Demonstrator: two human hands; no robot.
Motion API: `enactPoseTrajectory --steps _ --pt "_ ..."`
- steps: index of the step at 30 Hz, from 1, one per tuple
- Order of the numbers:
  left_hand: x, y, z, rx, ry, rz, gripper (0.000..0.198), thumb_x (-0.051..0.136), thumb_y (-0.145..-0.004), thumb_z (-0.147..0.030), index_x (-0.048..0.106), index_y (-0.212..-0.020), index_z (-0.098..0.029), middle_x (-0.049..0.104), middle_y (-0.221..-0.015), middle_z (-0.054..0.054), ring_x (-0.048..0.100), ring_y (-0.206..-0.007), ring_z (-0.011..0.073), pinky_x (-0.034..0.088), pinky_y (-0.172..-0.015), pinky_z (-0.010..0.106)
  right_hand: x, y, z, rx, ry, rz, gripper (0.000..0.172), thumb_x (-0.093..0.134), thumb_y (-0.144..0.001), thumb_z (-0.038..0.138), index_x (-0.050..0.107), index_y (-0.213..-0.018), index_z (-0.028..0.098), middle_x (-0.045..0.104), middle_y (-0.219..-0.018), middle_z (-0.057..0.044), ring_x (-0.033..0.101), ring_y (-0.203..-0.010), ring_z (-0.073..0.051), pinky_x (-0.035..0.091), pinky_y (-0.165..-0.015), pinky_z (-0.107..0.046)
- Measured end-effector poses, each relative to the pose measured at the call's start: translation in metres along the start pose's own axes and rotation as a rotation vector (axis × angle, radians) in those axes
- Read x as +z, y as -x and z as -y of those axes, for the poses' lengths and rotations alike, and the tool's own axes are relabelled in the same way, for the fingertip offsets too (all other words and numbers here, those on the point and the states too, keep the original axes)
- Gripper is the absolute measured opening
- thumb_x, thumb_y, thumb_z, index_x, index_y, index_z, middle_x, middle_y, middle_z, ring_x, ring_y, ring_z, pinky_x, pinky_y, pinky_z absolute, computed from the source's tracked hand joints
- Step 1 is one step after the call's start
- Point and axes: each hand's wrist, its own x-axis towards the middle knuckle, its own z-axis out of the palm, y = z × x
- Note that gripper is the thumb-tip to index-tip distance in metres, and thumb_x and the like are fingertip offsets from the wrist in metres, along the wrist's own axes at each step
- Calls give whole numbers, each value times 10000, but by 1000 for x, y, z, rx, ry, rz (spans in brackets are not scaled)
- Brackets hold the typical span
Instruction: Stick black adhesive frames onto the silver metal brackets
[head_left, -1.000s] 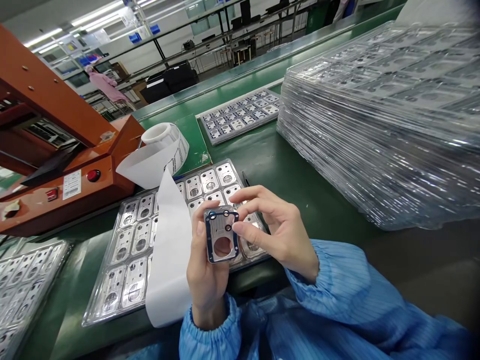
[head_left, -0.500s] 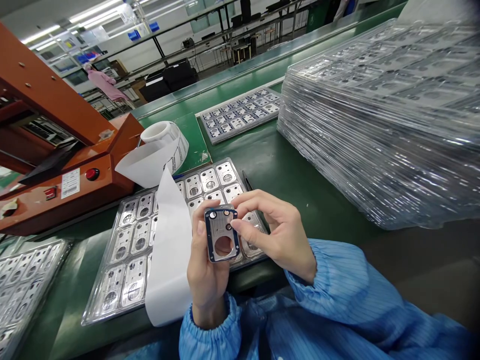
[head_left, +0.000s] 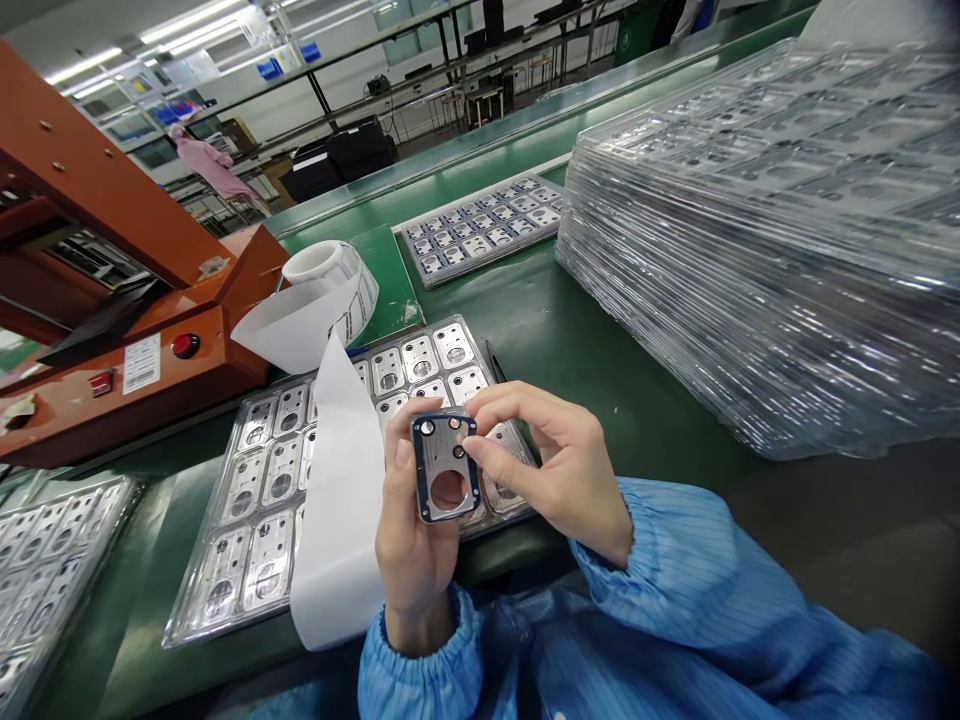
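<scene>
While my left hand (head_left: 412, 530) grips the metal plate (head_left: 441, 456) along its nine o'clock edge, my right hand (head_left: 551, 455) pinches its one o'clock corner between thumb and fingers, both raised above the parts tray (head_left: 191, 612). I judge that too hard a press from my right thumb could skew or smudge the dark blue border (head_left: 420, 475); a slack left grip could drop the plate onto the tray, and a careless left wrist could drag the white paper strip (head_left: 341, 510) just beside it at nine o'clock
</scene>
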Motion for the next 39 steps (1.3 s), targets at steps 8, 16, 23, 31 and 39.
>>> enactPoseTrajectory --steps 8,16,23,31,39 --pt "1 0 0 -2 -5 -2 225 513 -860 -418 667 -986 -312 553 -911 -3 473 -632 73 460 -533 134 1 0 -1 -15 12 -1 99 656 -768 63 614 -742 149 651 -831 -56 621 -830 -161 492 -793 -283" --pt "-1 1 1 -8 8 6 244 484 -880 -403 652 -1023 -300 571 -992 3 500 -659 70 454 -560 133 0 2 -3 -25 20 -6 65 649 -778 61 622 -753 114 644 -830 -85 614 -824 -173 488 -794 -303" --pt "-1 0 -1 -49 124 42 224 509 -867 -372 673 -996 -287 601 -829 -7 559 -670 81 485 -551 134 0 1 1 -33 -19 -6 55 641 -782 71 632 -742 108 647 -810 -93 616 -827 -185 496 -791 -315" --pt "-1 0 -1 -69 168 35 219 515 -868 -350 682 -992 -280 632 -840 -10 592 -703 89 504 -561 142 1 0 1 -23 -29 -10 54 646 -777 80 642 -748 125 654 -805 -79 620 -820 -184 501 -787 -318" --pt "0 0 -3 -64 166 40 215 512 -868 -345 684 -975 -272 627 -844 -2 590 -679 93 493 -514 142 0 1 0 -16 -19 -1 84 622 -787 87 640 -751 161 653 -798 -55 616 -822 -188 510 -784 -342"
